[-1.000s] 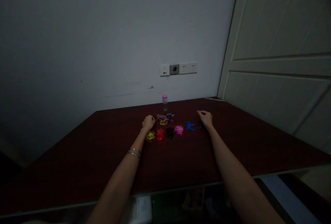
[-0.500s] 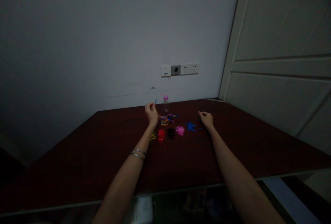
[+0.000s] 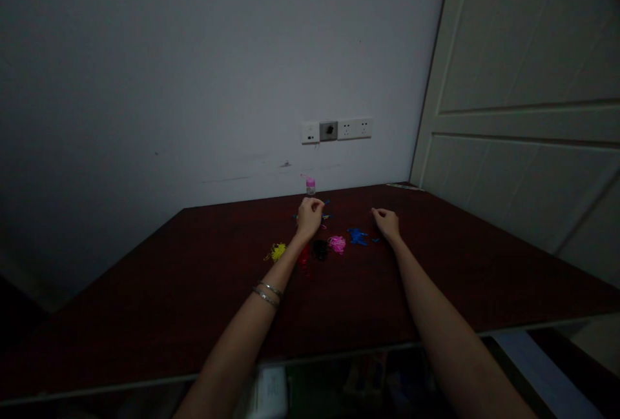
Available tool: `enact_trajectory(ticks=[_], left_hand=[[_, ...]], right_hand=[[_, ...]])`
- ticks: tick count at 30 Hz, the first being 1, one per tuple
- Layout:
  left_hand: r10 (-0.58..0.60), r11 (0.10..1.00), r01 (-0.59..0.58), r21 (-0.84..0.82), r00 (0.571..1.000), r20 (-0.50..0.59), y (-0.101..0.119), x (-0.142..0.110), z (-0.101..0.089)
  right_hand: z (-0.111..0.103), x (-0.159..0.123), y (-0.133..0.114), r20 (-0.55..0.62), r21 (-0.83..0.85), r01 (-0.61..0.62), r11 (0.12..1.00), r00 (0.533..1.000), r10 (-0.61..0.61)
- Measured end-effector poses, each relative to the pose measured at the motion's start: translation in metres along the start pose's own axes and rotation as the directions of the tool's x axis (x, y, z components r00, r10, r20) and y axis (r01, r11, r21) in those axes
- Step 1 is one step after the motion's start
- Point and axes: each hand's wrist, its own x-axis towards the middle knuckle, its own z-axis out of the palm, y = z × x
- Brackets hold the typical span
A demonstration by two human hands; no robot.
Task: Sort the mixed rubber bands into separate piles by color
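My left hand [image 3: 310,214] is pinched on a small blue rubber band [image 3: 327,202], held out to the right of its fingertips. It hovers over the mixed-colour pile of bands and hides most of it. My right hand [image 3: 386,220] rests on the table with thumb and finger pressed together; whatever they hold is too small to make out. Just left of it lies a heap of blue bands [image 3: 357,236]. Pink bands [image 3: 337,245], black bands [image 3: 320,250] and yellow bands [image 3: 278,252] form a row. Red bands [image 3: 304,257] lie partly behind my left wrist.
A clear bottle with a pink lid [image 3: 310,183] stands behind my left hand, near the wall. The dark red table [image 3: 194,290] meets the wall, which has sockets [image 3: 354,128]. A white panelled door [image 3: 523,193] is at the right.
My left hand has moved right with the blue rubber band, now in front of the bottle and over the mixed pile. The yellow heap has come into view. My right hand has stayed put.
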Motion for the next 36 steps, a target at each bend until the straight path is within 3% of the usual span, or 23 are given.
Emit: enact_trajectory(ticks=[4,8,12,16,20,23,29,32,36], left_hand=[[0.107,0.989,-0.133,0.065,0.945,0.310,0.006,-0.016,0.025],[0.123,0.952,-0.247,0.184,0.852,0.509,0.017,-0.028,0.040],[0.085,0.921,-0.291,0.260,0.800,0.594,0.031,-0.035,0.047],[0.101,0.915,-0.315,0.251,0.783,0.613,0.036,-0.038,0.052],[0.145,0.931,-0.306,0.199,0.811,0.567,0.026,-0.033,0.054],[0.138,0.959,-0.238,0.154,0.867,0.478,0.011,-0.019,0.048],[-0.097,0.990,0.072,0.124,0.973,0.209,-0.038,0.010,0.011],[-0.216,0.968,0.201,0.152,0.973,0.088,-0.068,0.018,-0.014],[-0.367,0.907,0.367,0.204,0.929,-0.043,-0.108,0.021,-0.044]], right_hand=[[0.000,0.001,0.001,-0.010,-0.025,-0.001,1.000,1.000,0.000],[-0.001,0.001,0.000,0.010,-0.026,-0.006,1.000,1.000,0.006],[-0.001,0.000,-0.001,0.024,-0.035,-0.027,0.999,0.999,0.028],[-0.002,-0.001,-0.003,0.038,-0.025,-0.024,0.999,0.999,0.025],[-0.003,-0.001,-0.003,0.044,-0.037,-0.028,0.999,0.999,0.029],[-0.003,0.000,-0.003,0.042,-0.062,-0.042,0.997,0.998,0.045],[-0.001,0.000,-0.002,0.052,-0.102,-0.046,0.994,0.997,0.052],[0.000,0.000,-0.003,0.063,-0.146,-0.063,0.987,0.995,0.073],[-0.001,-0.001,-0.006,0.086,-0.179,-0.067,0.982,0.993,0.084]])
